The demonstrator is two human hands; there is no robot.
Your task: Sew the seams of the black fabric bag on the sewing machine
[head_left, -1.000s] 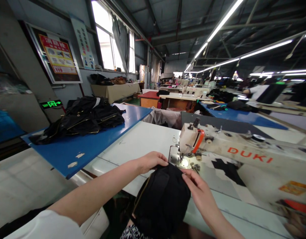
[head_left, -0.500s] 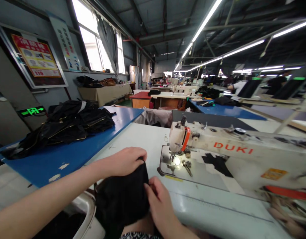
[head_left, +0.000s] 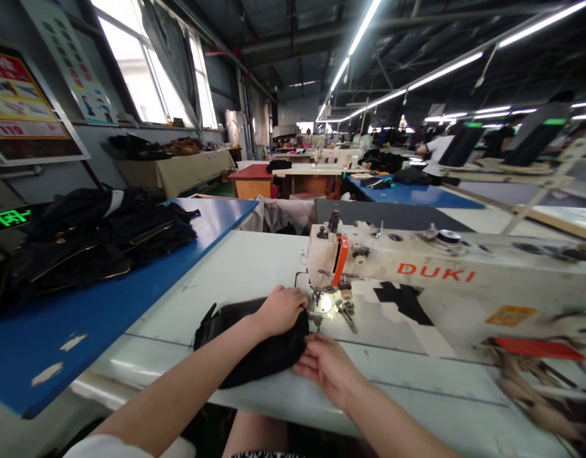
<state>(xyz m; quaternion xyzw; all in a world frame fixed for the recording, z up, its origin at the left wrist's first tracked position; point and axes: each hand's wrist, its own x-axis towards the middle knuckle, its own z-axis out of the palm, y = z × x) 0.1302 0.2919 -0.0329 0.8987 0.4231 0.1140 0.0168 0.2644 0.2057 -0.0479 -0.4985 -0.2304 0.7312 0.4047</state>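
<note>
My left arm runs bare from the lower left corner up to the centre of the frame. My left hand sits palm down, knuckles up, with the fingers curled under, out of my sight. My right forearm enters from the bottom right. My right hand lies low, just below the left, fingers stretched leftward and loosely spread.

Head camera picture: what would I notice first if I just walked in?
The big white sewing machine with red DUKI letters stretches across the right. Just left of its needle, the left hand and right hand touch a black fabric piece. Further left, a heap of black garments sits on a blue table.
</note>
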